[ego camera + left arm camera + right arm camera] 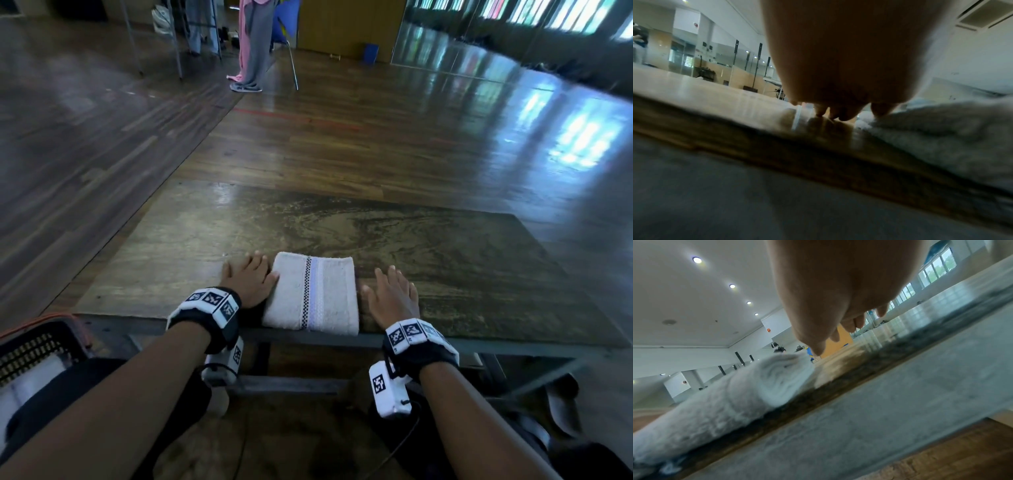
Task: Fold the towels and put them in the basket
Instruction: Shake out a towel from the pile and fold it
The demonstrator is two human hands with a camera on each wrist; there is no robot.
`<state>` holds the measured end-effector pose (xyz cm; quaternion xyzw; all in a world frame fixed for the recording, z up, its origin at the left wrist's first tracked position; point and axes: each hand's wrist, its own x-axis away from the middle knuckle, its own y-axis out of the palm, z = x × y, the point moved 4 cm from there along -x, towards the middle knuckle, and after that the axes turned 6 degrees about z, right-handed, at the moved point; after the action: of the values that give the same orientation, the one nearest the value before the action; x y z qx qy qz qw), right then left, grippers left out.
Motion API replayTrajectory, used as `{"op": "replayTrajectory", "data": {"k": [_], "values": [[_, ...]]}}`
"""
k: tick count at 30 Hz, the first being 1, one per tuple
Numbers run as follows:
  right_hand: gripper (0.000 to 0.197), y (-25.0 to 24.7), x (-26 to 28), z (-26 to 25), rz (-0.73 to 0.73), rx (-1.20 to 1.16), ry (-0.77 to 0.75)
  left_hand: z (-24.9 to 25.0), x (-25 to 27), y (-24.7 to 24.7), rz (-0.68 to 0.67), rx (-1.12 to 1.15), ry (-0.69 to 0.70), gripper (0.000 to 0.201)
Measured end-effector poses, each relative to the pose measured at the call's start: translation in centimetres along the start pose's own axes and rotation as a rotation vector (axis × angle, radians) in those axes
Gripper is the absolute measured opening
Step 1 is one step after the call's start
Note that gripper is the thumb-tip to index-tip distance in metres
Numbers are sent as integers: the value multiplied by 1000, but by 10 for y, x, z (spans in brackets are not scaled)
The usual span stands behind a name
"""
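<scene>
Left hand (249, 281) and right hand (391, 296) flat, flanking folded towel (313, 294)

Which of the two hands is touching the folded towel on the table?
The left hand: its thumb side lies against the left edge of the folded towel. The right hand lies flat on the table, with a small gap to the towel.

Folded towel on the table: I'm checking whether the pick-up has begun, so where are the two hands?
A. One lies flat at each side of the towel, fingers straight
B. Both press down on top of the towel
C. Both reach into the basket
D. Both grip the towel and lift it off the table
A: the left hand and right hand lie flat on the table either side of the folded towel, which rests on it ungripped.
</scene>
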<state>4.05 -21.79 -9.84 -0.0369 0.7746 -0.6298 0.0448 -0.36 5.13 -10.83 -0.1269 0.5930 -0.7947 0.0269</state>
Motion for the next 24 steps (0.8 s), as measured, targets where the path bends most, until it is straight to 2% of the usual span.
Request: {"op": "replayTrajectory", "data": {"k": [3, 8, 12, 16, 20, 24], "values": [[47, -14, 6, 7, 28, 2, 78, -3, 17, -14, 170, 13, -31, 33], [61, -13, 14, -7, -176, -125, 195, -7, 42, -6, 85, 194, -165, 37], [57, -7, 12, -20, -204, -301, 258, -11, 46, -10, 72, 272, -206, 43], [47, -2, 8, -33, -201, -415, 282, -3, 40, -10, 19, 345, -173, 57], [41, 2, 6, -39, -191, -441, 307, 8, 33, -6, -31, 352, -164, 51], [32, -1, -1, -40, -223, -565, 327, 14, 22, -8, -59, 588, -253, 45]]}}
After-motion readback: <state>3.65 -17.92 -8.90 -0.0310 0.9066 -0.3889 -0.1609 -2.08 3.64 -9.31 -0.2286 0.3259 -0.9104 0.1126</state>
